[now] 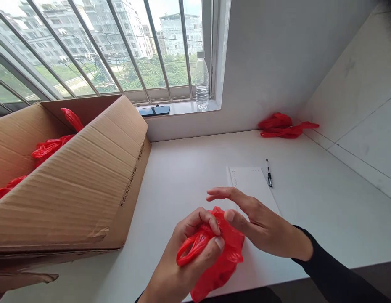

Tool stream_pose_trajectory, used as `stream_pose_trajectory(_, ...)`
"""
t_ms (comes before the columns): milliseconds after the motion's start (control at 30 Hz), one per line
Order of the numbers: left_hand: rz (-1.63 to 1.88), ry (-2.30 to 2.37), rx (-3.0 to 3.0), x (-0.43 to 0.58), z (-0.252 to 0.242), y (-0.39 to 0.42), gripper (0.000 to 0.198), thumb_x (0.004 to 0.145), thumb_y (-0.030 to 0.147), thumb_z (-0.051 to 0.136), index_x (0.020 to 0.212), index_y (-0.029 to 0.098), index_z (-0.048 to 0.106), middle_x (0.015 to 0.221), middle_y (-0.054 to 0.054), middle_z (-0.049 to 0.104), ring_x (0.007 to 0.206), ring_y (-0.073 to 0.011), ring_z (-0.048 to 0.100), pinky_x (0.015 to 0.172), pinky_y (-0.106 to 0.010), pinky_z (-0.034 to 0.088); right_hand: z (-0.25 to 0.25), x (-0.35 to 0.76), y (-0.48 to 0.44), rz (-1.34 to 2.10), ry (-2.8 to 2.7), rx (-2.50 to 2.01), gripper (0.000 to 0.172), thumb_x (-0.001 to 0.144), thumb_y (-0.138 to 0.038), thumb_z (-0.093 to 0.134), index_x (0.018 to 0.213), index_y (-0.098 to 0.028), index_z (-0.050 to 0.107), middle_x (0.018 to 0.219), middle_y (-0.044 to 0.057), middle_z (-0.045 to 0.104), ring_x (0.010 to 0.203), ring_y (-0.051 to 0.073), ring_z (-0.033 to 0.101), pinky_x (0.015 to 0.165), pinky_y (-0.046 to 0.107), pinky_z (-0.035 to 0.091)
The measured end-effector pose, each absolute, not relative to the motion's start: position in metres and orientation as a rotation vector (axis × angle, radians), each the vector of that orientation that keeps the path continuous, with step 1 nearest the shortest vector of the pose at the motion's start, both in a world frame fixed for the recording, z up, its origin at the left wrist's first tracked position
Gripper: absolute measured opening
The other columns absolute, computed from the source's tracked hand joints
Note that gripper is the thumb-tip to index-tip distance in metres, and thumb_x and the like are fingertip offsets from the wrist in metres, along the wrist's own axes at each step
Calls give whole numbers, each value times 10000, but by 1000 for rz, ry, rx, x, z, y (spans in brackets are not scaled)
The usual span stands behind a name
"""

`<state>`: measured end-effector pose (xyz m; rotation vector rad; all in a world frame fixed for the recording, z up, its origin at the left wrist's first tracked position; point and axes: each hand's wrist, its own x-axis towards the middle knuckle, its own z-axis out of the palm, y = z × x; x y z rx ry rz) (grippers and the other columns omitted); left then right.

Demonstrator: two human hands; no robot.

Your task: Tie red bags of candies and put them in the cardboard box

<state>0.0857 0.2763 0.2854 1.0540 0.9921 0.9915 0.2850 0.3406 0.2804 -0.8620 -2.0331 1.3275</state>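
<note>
A red plastic bag (225,252) is gathered in my left hand (191,248), whose fingers and thumb pinch it near the top. One loop of the bag sticks out over the palm side, and the rest hangs down past the table's front edge. Just to the right, my right hand (255,216) is open, its fingers stretched out and the thumb apart, close by the upper part of the bag. Whether that thumb touches the plastic I cannot tell. Beyond the hands lies a white notebook (249,179), partly hidden by my right hand.
A large cardboard box (88,176) with several red bags (52,147) inside stands at the left. A black pen (269,173) lies right of the notebook. Another red bag (280,125) rests against the back wall. On the windowsill are a phone (154,110) and a water bottle (202,82).
</note>
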Motion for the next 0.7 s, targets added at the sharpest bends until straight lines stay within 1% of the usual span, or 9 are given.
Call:
stream_pose_trajectory(67, 992, 1117, 1271, 83, 283, 275, 103, 945, 305, 663, 903, 232, 603, 786, 25, 587, 656, -104, 490, 608, -209, 420, 274, 282, 346, 1499, -2005, -879, 373, 1081, -485, 411, 1420, -351, 491, 950, -34, 640, 810, 123, 585, 776, 280, 470)
stream_pose_trajectory(100, 1002, 1190, 1415, 81, 280, 275, 27, 963, 263, 626, 948, 246, 611, 824, 22, 618, 681, -111, 531, 630, -216, 443, 272, 281, 348, 1546, -1977, -908, 361, 1084, -494, 391, 1383, -341, 522, 817, -56, 581, 681, 112, 512, 673, 269, 434)
stream_pose_trajectory(167, 1074, 1304, 1737, 79, 270, 277, 162, 976, 148, 560, 1068, 269, 617, 937, 15, 666, 768, -117, 609, 693, -219, 486, 267, 278, 350, 1583, -1931, -958, 336, 1090, -478, 372, 1302, -317, 577, 697, -75, 454, 588, 107, 383, 576, 265, 353)
stream_pose_trajectory(233, 1205, 1335, 1994, 77, 259, 281, 321, 960, 32, 522, 1152, 271, 619, 1039, 1, 678, 871, -112, 655, 753, -208, 516, 263, 277, 351, 1597, -1950, -959, 313, 1094, -410, 377, 1308, -303, 579, 703, -70, 459, 603, 110, 383, 587, 268, 353)
stream_pose_trajectory(300, 1330, 1294, 2137, 76, 249, 285, 404, 943, -31, 526, 1206, 257, 633, 1102, -18, 679, 969, -110, 672, 813, -196, 537, 258, 277, 352, 1605, -2043, -897, 301, 1078, -333, 418, 1335, -286, 567, 745, -57, 525, 646, 117, 441, 637, 279, 390)
stream_pose_trajectory(367, 1357, 1254, 2212, 75, 243, 288, 468, 944, -46, 536, 1293, 253, 629, 1191, -39, 674, 1087, -118, 665, 901, -200, 544, 255, 277, 354, 1572, -2118, -818, 242, 1053, -288, 466, 1239, -259, 618, 795, -39, 583, 704, 128, 498, 686, 292, 419)
stream_pose_trajectory(467, 1261, 1294, 2283, 73, 241, 288, 564, 975, 6, 542, 1472, 273, 529, 1346, -56, 635, 1242, -133, 611, 1022, -222, 518, 256, 276, 354, 1489, -2081, -813, 165, 1040, -293, 499, 1024, -232, 652, 892, -16, 653, 804, 138, 566, 757, 300, 454)
stream_pose_trajectory(567, 1119, 1367, 2263, 69, 238, 280, 583, 1041, 131, 491, 1595, 272, 372, 1501, -71, 557, 1383, -159, 517, 1120, -264, 474, 261, 276, 353, 1399, -2008, -900, 142, 1033, -314, 532, 1008, -232, 645, 970, -5, 686, 889, 142, 612, 788, 288, 469)
stream_pose_trajectory(700, 923, 1455, 2213, 50, 216, 258, 570, 1087, 246, 372, 1645, 271, 260, 1654, -88, 399, 1509, -221, 391, 1201, -376, 423, 254, 293, 352, 1293, -2028, -1088, 162, 1033, -351, 524, 1015, -250, 649, 1020, 5, 700, 914, 153, 635, 614, 271, 423)
